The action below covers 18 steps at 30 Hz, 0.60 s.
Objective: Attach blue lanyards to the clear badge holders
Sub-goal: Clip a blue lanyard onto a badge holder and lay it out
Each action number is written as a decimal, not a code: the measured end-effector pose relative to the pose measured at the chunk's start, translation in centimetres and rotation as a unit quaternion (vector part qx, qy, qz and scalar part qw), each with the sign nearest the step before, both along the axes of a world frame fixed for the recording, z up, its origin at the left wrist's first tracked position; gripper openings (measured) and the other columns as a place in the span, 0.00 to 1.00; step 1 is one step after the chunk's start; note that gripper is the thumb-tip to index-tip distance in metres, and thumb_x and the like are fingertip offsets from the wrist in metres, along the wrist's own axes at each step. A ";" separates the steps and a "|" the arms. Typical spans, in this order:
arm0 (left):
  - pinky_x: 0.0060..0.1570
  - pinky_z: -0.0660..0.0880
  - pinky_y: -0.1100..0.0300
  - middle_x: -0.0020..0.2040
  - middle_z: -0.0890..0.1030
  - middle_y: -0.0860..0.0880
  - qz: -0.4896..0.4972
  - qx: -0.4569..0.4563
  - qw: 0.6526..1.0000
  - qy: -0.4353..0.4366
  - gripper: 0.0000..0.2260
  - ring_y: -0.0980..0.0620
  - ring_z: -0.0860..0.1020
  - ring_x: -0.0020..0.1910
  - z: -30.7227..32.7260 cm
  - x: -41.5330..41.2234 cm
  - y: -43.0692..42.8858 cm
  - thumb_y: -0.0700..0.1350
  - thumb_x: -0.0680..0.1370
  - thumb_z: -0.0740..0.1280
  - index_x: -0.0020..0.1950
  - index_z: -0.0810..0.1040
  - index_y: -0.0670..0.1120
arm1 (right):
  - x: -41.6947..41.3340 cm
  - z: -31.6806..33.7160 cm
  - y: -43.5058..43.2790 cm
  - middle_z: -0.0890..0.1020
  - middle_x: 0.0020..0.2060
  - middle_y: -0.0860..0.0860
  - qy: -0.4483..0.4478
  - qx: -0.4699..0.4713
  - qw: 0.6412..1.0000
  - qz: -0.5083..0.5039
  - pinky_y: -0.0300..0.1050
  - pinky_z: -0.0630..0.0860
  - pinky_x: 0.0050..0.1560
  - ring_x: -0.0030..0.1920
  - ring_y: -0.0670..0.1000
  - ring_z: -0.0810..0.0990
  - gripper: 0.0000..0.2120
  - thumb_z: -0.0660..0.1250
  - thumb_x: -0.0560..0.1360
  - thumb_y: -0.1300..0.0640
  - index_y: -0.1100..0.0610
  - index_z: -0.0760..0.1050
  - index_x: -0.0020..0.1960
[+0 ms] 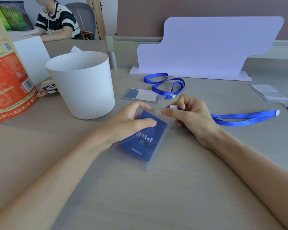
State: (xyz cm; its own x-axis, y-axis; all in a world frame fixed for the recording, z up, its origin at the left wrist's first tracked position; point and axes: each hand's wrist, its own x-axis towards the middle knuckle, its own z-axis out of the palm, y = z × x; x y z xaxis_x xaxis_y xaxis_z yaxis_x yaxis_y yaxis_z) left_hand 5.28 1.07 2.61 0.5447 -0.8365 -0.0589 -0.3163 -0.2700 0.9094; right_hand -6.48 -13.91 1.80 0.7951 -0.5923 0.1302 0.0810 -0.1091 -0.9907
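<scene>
Two hands meet at the far end of the clear badge holder [145,141], which lies on the desk [156,196] with a blue card [148,130] inside. Its long axis runs from close to the person away and slightly rightward, so its top end points toward the right hand [191,117]. The left hand [131,120] grips that top end, thumb across the face and fingers curled over the far edge. The right hand pinches the white clip [172,107] of a blue lanyard [239,118], whose ribbon trails off to the right across the desk. The clip sits just beside the holder's top end, on its right; blur hides whether they touch. Judging from this, the right hand is the nearer one to work the clip leftward into the holder's slot, while the left keeps the holder from sliding.
</scene>
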 end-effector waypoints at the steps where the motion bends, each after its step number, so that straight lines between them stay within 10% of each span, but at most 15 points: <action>1: 0.55 0.74 0.62 0.51 0.83 0.51 -0.004 -0.001 1.000 0.018 0.19 0.57 0.81 0.51 0.1 0.3 0.2 0.46 0.71 0.72 0.61 0.74 0.52 | 0.0 -0.1 -0.3 0.78 0.34 0.54 -0.016 0.005 0.999 -0.029 0.39 0.66 0.28 0.28 0.50 0.65 0.23 0.76 0.69 0.63 0.50 0.62 0.31; 8: 0.31 0.75 0.59 0.30 0.80 0.47 0.105 -0.139 0.978 0.115 0.11 0.47 0.80 0.30 0.1 1.4 0.2 0.38 0.74 0.70 0.54 0.73 0.44 | -0.2 -0.3 -1.6 0.75 0.27 0.47 -0.064 0.074 0.980 -0.176 0.46 0.68 0.33 0.28 0.49 0.70 0.11 0.71 0.71 0.64 0.53 0.73 0.48; 18: 0.27 0.76 0.63 0.45 0.79 0.53 0.187 -0.221 0.957 0.024 0.12 0.58 0.74 0.24 -1.2 1.9 -0.6 0.41 0.80 0.62 0.63 0.76 0.47 | -0.7 0.2 0.5 0.74 0.25 0.47 0.059 -0.064 0.996 0.001 0.38 0.68 0.31 0.27 0.47 0.70 0.12 0.73 0.73 0.53 0.57 0.76 0.36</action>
